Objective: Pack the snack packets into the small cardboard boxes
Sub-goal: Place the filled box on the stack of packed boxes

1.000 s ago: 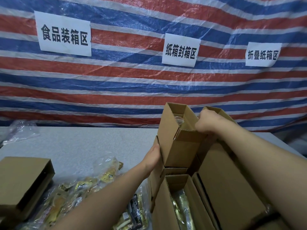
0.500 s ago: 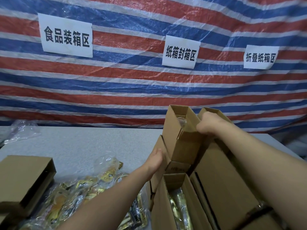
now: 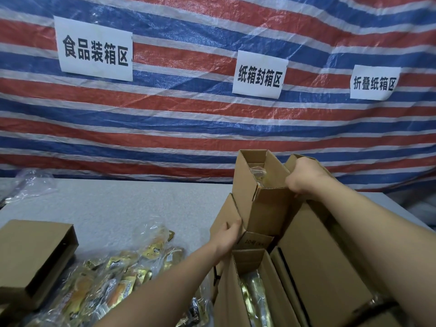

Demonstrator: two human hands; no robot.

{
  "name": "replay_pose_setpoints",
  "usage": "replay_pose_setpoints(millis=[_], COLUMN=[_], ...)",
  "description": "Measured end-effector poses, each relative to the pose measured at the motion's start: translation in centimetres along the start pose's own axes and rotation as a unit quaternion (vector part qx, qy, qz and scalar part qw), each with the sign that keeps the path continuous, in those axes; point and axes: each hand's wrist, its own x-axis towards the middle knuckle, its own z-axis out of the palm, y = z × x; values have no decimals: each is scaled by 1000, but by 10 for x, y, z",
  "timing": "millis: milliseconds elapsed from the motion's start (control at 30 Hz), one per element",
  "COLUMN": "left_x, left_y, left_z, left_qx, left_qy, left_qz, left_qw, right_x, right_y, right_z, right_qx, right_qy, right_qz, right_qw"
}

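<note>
A small open cardboard box [image 3: 262, 204] stands tilted on top of other boxes at centre right, with a snack packet [image 3: 259, 172] showing inside it. My right hand [image 3: 304, 177] grips its upper right rim. My left hand [image 3: 227, 239] holds the lower left corner, fingers curled on the flap of the box beneath [image 3: 224, 213]. In front stands another open box [image 3: 238, 291] with gold packets [image 3: 256, 296] inside. A heap of gold and orange snack packets [image 3: 118, 279] in clear plastic lies on the table at lower left.
A flat brown box [image 3: 33, 258] lies at the left edge. A larger carton [image 3: 325, 267] sits under my right forearm. Crumpled clear plastic [image 3: 30, 185] lies at far left on the grey table [image 3: 129, 208]. A striped tarp with paper signs [image 3: 95, 49] hangs behind.
The held box has shifted slightly right and settled lower onto the stack. My left hand slid down from its side to the lower corner.
</note>
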Motion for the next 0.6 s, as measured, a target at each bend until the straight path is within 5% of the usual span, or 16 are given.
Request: replay_pose_setpoints(millis=[600], left_x=[-13], left_y=[-15], left_z=[-12], left_qx=[12], left_qy=[8], left_qz=[10], left_qw=[1000], right_x=[-12], right_y=[-3], right_z=[-3], right_qx=[24], right_qy=[-19], right_qz=[-23], right_qw=[999])
